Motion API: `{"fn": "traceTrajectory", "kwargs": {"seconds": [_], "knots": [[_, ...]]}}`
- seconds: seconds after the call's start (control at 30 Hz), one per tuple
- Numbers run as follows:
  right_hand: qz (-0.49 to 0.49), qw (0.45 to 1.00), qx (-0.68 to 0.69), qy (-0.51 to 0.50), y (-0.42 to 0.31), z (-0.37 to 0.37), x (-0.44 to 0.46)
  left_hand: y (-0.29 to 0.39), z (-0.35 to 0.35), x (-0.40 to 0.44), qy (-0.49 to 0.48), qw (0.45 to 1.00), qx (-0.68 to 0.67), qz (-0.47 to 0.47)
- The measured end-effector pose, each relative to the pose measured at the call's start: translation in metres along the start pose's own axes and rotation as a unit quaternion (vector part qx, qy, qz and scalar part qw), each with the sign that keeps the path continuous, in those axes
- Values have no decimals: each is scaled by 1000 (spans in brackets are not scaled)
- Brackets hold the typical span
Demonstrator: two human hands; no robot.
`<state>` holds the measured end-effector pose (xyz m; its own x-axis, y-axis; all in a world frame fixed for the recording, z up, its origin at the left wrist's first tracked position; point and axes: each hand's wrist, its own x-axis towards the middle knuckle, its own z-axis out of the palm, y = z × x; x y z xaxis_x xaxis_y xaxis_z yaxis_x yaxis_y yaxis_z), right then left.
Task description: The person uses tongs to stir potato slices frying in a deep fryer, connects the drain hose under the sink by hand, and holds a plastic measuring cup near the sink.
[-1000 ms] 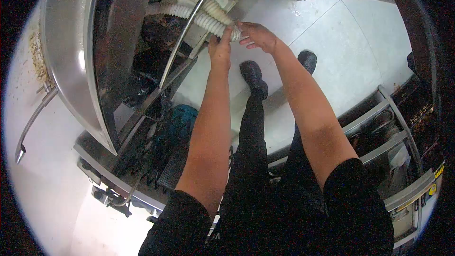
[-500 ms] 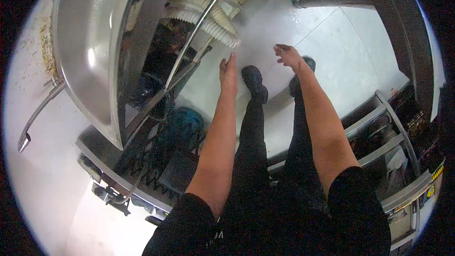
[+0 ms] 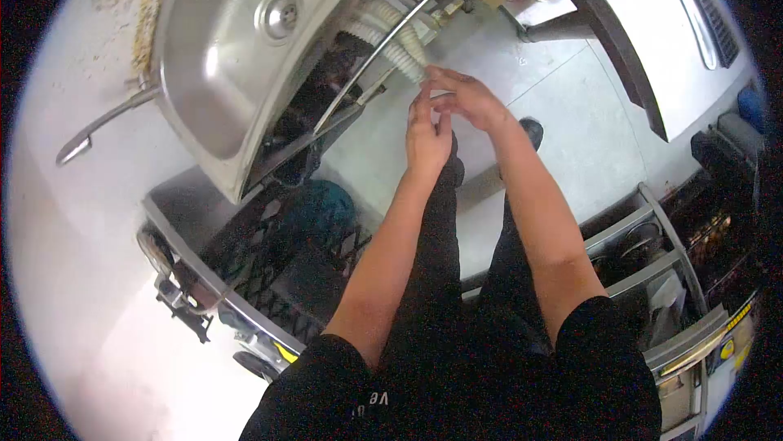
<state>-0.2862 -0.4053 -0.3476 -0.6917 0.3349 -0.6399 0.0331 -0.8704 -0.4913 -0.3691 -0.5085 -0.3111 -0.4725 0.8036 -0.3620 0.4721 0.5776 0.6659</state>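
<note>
My left hand (image 3: 428, 139) is raised above the floor, its fingers stretched out and pointing away from me. Close against it, my right hand (image 3: 473, 102) has its fingers loosely bent, and the fingertips of the two hands meet or overlap. No object shows in either hand. Just beyond the fingertips are ribbed white drain hoses (image 3: 400, 53) under the sink; whether the fingers touch them I cannot tell, though the hands look nearer to me than the hoses.
On the left is a steel sink (image 3: 196, 74) with a drain strainer (image 3: 281, 17) and a curved faucet (image 3: 106, 127). A metal rail (image 3: 383, 45) runs below its edge. A steel-topped table (image 3: 628, 8) stands at upper right, a metal rack (image 3: 636, 257) at lower right. Pale floor (image 3: 563, 139) lies between.
My hands, apart before, have come together at the fingertips. The view has shifted, so the sink's drain and more of the right-hand table show.
</note>
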Motion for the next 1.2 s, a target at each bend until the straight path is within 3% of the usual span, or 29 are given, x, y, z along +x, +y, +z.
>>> {"fn": "traceTrajectory", "kwargs": {"seconds": [0.03,0.07,0.13,0.27,0.5,0.6,0.63,0.7,0.73,0.8,0.9,1.1,1.13,1.2], "knots": [[-11,1000,26,-4,-11,5,-12,13,-17,-12,33,995,46,78],[-13,1000,20,-12,-18,5,-23,24,-36,-24,43,995,46,78],[-17,1000,-4,-15,-33,-1,-46,43,-77,-51,83,981,69,164],[13,996,-94,-2,-61,1,-97,52,-163,-82,186,946,192,185],[27,979,-201,-31,-83,36,-177,29,-245,-97,284,904,316,43],[-40,965,-253,-50,-109,63,-223,13,-259,-97,206,892,396,-68],[-46,962,-266,-47,-122,70,-239,15,-262,-97,214,895,385,-65],[-136,946,-296,1,-154,84,-273,22,-265,-97,142,918,353,-116],[-180,941,-283,40,-171,89,-287,24,-266,-99,150,921,341,-115],[-291,846,-415,164,-201,77,-295,25,-266,-100,141,921,341,-126],[-409,758,-440,255,-267,62,-291,18,-274,-99,120,933,317,-122],[-438,697,-490,286,-381,70,-222,24,-294,-88,45,934,318,-159],[-396,722,-492,282,-394,84,-224,21,-294,-85,35,931,328,-158],[-380,719,-496,304,-413,79,-195,14,-290,-89,27,930,326,-167]]}}
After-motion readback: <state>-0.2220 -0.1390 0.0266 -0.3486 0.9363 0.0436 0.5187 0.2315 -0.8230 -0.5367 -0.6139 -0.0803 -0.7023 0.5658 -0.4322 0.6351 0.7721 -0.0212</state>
